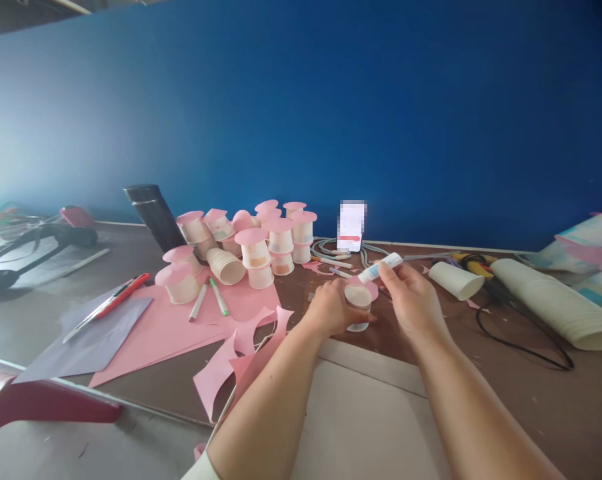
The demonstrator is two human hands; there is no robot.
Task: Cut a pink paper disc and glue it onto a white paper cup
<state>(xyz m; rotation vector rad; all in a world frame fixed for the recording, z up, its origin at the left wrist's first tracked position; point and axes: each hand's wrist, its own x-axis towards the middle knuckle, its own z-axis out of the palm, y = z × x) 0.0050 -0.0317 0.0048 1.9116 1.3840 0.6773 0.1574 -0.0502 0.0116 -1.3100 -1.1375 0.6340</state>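
Item: small paper cup (358,308) with pink paper disc (365,287) at its rim, clasped by the left hand (331,308) over the brown table (531,400), just left of the right hand (415,300) closed around a glue stick (379,268); gluing seems best done with cup steady, stick kept to the rim.

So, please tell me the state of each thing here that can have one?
left hand: closed around small paper cup
small paper cup: held, pink paper on it
right hand: gripping glue stick
glue stick: held, tilted
cup pile: stacked, pink-topped
loose cup: lying sideways
pink paper: cut up
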